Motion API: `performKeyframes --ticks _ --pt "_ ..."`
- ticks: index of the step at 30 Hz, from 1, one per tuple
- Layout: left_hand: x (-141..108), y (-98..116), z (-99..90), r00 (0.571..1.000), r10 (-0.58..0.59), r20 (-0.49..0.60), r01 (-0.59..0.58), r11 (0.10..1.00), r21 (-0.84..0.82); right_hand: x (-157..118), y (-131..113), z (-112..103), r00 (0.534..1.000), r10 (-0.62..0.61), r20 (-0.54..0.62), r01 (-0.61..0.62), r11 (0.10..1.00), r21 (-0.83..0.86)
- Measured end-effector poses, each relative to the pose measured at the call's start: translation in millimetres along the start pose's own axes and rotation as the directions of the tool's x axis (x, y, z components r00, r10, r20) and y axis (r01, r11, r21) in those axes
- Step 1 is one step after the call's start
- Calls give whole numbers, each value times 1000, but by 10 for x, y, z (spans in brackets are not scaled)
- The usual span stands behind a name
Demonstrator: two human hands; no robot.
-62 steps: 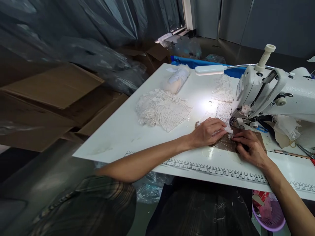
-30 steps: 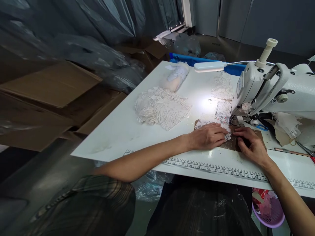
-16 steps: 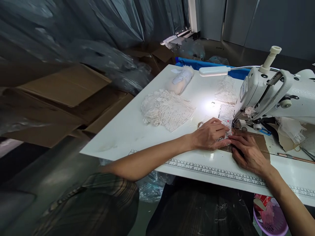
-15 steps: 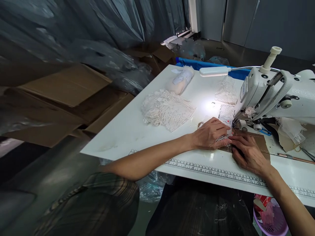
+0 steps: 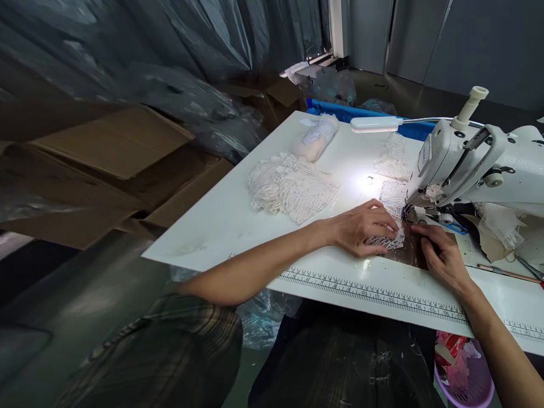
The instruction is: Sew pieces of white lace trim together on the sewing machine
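Observation:
My left hand [image 5: 366,229] lies on a strip of white lace [image 5: 393,241], fingers spread and pressing it against the table near the needle. The lace runs on past the presser foot [image 5: 407,213] of a white sewing machine [image 5: 461,164]. On the other side of the foot is my right hand [image 5: 444,256], its index finger stretched toward the foot and the thumb apart from it. No object shows between those fingertips; the other fingers are partly hidden. Under both hands is a brown plate [image 5: 419,252] on the white table [image 5: 212,238].
A pile of white lace pieces [image 5: 293,187] and a wrapped pale bundle [image 5: 317,139] lie left of the machine. More lace [image 5: 391,156] sits behind the needle. A lamp [image 5: 376,124] shines down. Tweezers [image 5: 529,266] lie at right; a purple basket [image 5: 471,385] stands below.
My right hand has moved right, away from my left hand, and its fingers have drawn in near the presser foot. My left hand has shifted slightly, showing more of the lace.

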State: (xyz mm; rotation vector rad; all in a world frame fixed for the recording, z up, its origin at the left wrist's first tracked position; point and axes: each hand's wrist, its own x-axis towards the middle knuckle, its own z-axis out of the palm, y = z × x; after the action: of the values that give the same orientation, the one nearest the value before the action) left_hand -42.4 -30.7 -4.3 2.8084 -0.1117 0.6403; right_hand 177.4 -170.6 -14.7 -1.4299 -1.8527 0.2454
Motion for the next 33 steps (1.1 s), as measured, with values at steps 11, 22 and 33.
performKeyframes --ticks 11,22,33 --pt "68 61 179 944 -224 -243 173 961 -215 -48 -89 11 984 -87 157 103 990 -95" --pt "31 64 188 987 77 -143 -50 982 182 -76 -111 12 964 -103 245 140 981 -138" --pt "36 107 171 976 93 -196 -56 981 188 -76 -6 39 985 -30 168 79 953 -293"
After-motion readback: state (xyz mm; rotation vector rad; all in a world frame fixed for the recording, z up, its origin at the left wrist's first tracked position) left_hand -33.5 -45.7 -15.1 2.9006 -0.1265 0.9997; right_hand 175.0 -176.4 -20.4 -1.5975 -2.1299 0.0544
